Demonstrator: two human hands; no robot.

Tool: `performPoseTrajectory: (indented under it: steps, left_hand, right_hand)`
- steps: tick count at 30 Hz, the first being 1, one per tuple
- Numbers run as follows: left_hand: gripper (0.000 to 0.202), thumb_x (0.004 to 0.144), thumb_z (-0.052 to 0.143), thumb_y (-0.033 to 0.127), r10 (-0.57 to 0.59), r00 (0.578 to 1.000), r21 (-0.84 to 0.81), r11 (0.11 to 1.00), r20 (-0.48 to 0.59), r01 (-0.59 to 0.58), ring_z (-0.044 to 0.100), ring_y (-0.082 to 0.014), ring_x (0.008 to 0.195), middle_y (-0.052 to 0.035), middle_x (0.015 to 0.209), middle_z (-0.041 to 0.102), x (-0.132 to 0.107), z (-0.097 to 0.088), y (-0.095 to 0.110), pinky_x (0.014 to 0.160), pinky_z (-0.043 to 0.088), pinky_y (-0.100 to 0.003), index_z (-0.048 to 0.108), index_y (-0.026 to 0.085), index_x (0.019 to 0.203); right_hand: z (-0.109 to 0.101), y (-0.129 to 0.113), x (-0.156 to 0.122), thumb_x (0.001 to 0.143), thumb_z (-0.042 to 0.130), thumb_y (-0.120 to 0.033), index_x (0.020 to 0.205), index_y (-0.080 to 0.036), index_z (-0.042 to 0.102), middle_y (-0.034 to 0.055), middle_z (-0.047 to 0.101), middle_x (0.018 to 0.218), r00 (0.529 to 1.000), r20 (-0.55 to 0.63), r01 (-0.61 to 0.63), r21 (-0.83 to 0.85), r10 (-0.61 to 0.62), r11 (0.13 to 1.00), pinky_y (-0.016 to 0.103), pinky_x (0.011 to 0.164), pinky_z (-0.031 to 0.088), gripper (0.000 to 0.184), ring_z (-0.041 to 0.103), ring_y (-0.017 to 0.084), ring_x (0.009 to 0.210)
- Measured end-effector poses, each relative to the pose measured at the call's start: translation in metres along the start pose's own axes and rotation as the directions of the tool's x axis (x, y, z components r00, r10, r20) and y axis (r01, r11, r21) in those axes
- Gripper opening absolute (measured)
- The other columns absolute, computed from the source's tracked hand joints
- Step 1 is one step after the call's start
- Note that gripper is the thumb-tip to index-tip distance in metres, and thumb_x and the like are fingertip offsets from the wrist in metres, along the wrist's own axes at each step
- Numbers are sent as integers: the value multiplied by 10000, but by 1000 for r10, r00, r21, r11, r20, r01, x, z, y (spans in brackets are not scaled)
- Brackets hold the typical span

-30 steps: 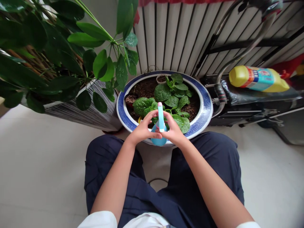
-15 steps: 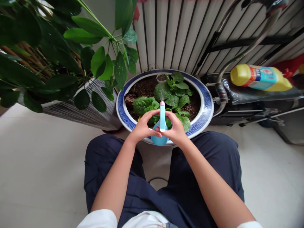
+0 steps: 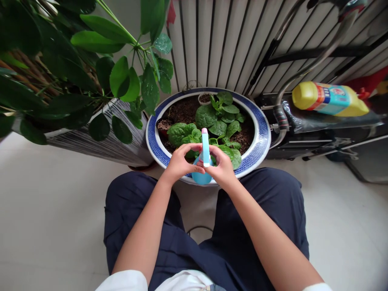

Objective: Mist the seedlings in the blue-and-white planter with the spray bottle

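Between my two hands I hold a blue spray bottle with a pink nozzle, upright and facing away from me. My left hand curls round its neck from the left, the thumb across the front. From the other side my right hand closes on it, its fingers by the trigger. Just beyond the nozzle grow broad-leaved green plants in dark soil. They stand in a round blue-and-white pot, whose near rim lies under the bottle. The trigger itself is mostly hidden by my fingers.
On the left a tall leafy plant leans over from a grey striped planter. A white radiator stands behind the pot. To the right, a yellow bottle lies on a black metal-framed cart.
A faint mist at the nozzle half a second ago is no longer visible. The view has shifted slightly; both hands keep their hold on the spray bottle.
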State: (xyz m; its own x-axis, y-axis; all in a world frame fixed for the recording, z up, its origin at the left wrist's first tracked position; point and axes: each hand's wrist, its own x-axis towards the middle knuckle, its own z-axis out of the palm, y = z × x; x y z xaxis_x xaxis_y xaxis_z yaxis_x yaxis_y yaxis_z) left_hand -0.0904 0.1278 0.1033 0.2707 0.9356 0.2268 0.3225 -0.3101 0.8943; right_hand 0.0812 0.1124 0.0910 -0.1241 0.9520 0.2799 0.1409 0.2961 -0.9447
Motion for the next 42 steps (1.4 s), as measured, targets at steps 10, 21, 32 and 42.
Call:
performPoseTrajectory:
  steps: [10,21,32,42]
  left_hand:
    - [922,574,876,460,-6,995,-61,998,104,13,423,-322,1349,-86,1434,492,-10,2,-4,1137,313,-466,465,314,1386]
    - [720,554,876,510,38,999,34,999,-21,-37,571,-286,1106,-79,1147,645,-19,6,10,985,427,-407,612,223,1160]
    - [779,546,880,514,12,999,-75,997,-31,-14,583,-287,1130,-96,1183,651,-25,13,13,986,439,-396,607,209,1209]
    - [879,576,888,445,31,991,-374,927,129,20,527,-295,1269,-99,1395,542,-24,26,10,1092,397,-412,516,251,1348]
  right_hand:
    - [-5,-1,4,651,837,-385,1173,-244,587,88,619,1189,995,92,24,26,-27,999,469,977,502,596,601,307,1127]
    - [-2,-8,-12,714,768,-292,1129,-215,619,83,653,1144,995,93,-44,86,36,995,418,909,526,448,616,272,1074]
    - [-9,-10,-17,760,736,-257,1172,-242,593,71,632,1181,990,138,13,61,-22,998,402,901,522,436,617,260,1074]
    - [-7,-13,-32,723,764,-321,1197,-243,562,74,622,1152,997,-22,-69,-34,68,997,406,852,534,521,613,250,1015]
